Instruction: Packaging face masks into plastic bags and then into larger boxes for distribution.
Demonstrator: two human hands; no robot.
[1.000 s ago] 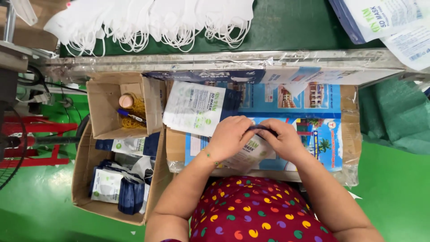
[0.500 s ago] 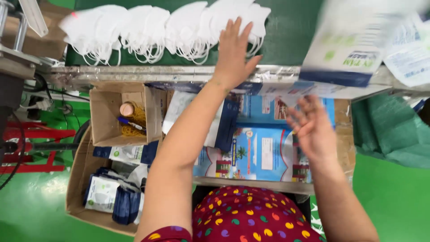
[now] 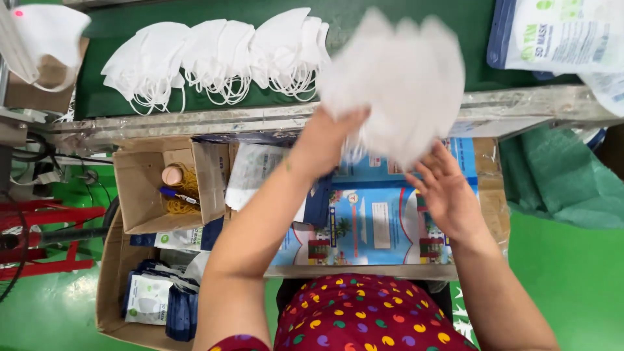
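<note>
- The left hand [image 3: 328, 140] is clamped on a blurred bunch of white masks [image 3: 396, 78], fingers closed round its lower edge, lifted above the near rail of the green conveyor [image 3: 214, 120].
- The bunch fans up and to the right from that grip, its long axis tilting toward the belt's far right corner.
- The right hand [image 3: 448, 195] hovers just below the bunch, fingers spread wide, holding nothing; whether its fingertips touch the masks cannot be told.
- More white masks in a row [image 3: 214, 55] lie on the belt's left stretch.
- Printed blue pouches [image 3: 374, 224] lie beneath both hands; an open cardboard box [image 3: 156, 188] sits to the left.
</note>
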